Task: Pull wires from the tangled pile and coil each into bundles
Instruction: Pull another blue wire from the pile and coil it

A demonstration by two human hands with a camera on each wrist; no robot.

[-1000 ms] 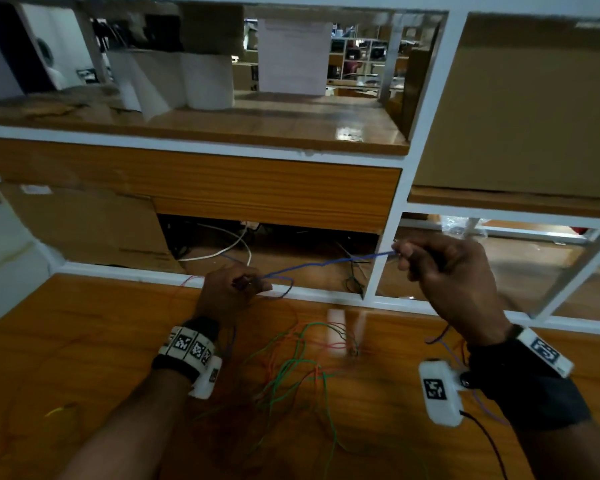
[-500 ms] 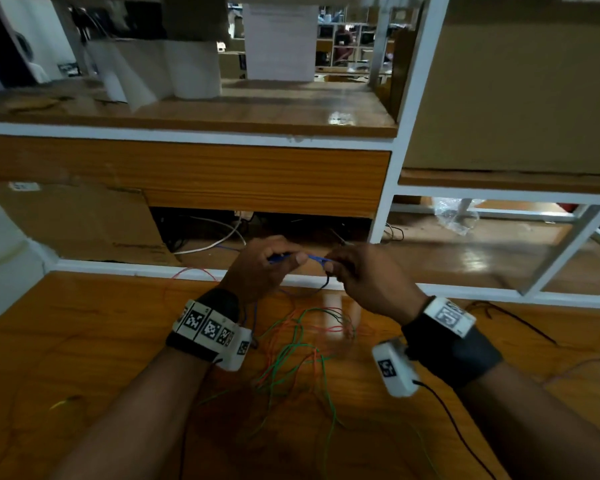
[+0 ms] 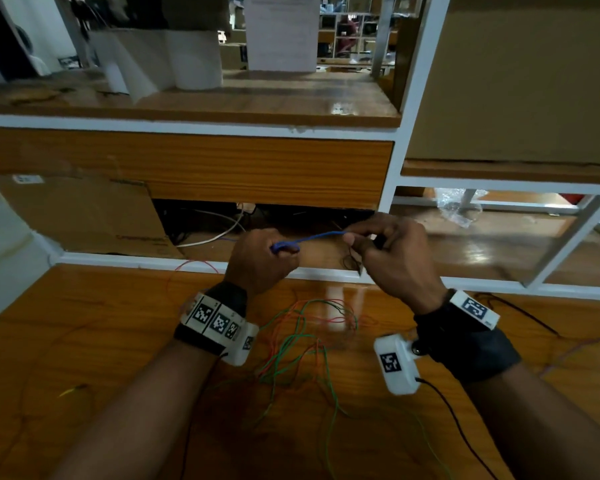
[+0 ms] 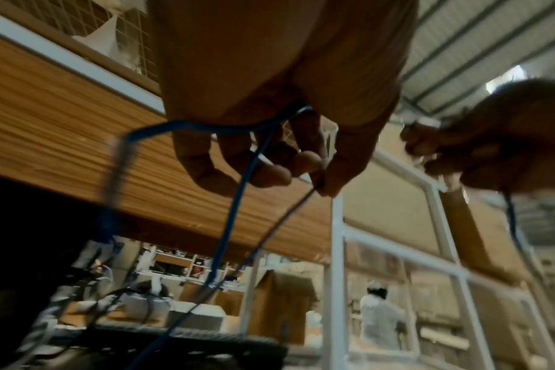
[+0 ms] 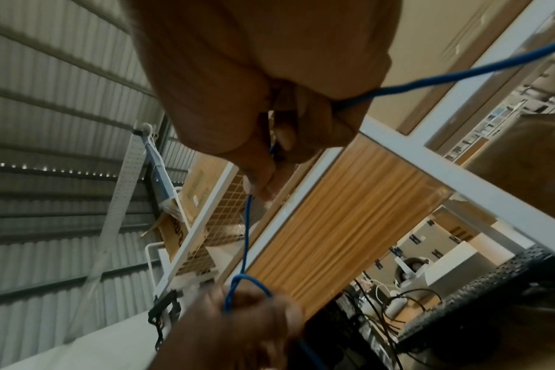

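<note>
A thin blue wire [image 3: 310, 237] runs taut between my two hands above the back edge of the wooden table [image 3: 84, 341]. My left hand [image 3: 264, 261] grips a small loop of it, and the blue wire [image 4: 228, 220] hangs down from its curled fingers. My right hand [image 3: 388, 254] pinches the other end between thumb and fingers. In the right wrist view the blue wire [image 5: 246, 232] runs from the pinch down to the loop in the left hand [image 5: 238, 315]. A tangle of green, red and orange wires [image 3: 302, 348] lies on the table under my wrists.
A white-framed shelf unit [image 3: 392, 168] with wooden boards stands right behind the table. Cardboard [image 3: 77, 213] leans at its lower left. A yellow wire end [image 3: 71, 389] lies on the table at the left, and dark wires [image 3: 520, 313] trail at the right.
A second ago my hands were wide apart with the blue wire stretched. They then came together, and now the right hand has drawn away again with a short taut length.
</note>
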